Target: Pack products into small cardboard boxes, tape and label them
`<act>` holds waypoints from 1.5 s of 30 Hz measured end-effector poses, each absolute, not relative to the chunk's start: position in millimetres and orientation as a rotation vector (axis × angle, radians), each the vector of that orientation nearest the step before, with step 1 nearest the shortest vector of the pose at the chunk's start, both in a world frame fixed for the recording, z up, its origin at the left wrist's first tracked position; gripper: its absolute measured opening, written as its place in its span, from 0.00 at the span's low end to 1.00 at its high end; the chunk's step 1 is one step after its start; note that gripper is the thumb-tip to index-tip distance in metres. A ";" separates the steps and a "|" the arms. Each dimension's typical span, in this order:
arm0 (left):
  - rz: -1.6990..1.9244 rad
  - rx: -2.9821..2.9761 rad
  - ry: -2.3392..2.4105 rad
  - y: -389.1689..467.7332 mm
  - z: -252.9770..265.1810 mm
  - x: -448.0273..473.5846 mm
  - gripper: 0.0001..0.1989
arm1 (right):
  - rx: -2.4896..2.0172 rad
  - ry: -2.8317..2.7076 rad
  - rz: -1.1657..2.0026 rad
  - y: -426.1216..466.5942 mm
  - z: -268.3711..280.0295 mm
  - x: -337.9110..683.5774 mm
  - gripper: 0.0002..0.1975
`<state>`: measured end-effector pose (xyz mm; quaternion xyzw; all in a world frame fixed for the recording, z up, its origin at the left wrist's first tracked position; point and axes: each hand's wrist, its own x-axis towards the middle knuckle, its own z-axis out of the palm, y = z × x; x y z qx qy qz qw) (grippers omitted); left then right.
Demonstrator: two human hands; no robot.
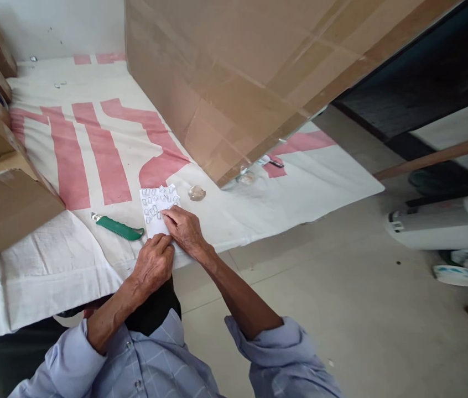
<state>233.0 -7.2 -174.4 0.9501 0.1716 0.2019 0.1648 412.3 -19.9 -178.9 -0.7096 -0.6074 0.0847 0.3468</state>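
A small white sheet of paper (157, 225) lies near the table's front edge, with several small rectangular outlines or pieces over its upper part; which of the two I cannot tell. At its lower edge my left hand (154, 261) is closed, curled fingers holding the paper down. My right hand (185, 228) reaches over the sheet, thumb and forefinger pinched at its middle; whatever they hold is too small to name. Left of the paper rests a green utility knife (120, 228), its metal tip pointing away to the left. A round, clear brownish object (196, 192) sits right of the paper.
A large taped cardboard box (217, 83) stands tilted across the table's back right. Open cardboard boxes (14, 210) crowd the left side. White cloth with red shapes (109, 160) covers the table. White bundled items (445, 221) lie on the floor at right.
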 end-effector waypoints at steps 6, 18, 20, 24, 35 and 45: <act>0.621 2.695 0.457 -3.5 -171.8 232.4 0.11 | -1.783 -1.368 0.018 -25.8 -189.0 445.4 0.14; 0.741 2.676 0.425 -0.4 -173.5 234.8 0.11 | -2.005 -1.509 0.154 -16.8 -175.1 457.4 0.15; 0.727 2.678 0.432 -0.4 -172.8 234.4 0.11 | -2.022 -1.514 0.165 -16.1 -173.2 455.7 0.14; 0.708 2.679 0.435 -0.4 -171.5 233.6 0.11 | -2.031 -1.527 0.169 -16.1 -173.8 455.0 0.13; 0.723 2.674 0.439 -0.9 -170.8 234.8 0.12 | -1.943 -1.446 0.230 -15.9 -178.9 455.8 0.05; 0.728 2.669 0.439 -0.8 -170.5 234.9 0.12 | -1.999 -1.422 0.222 -10.9 -179.5 454.8 0.05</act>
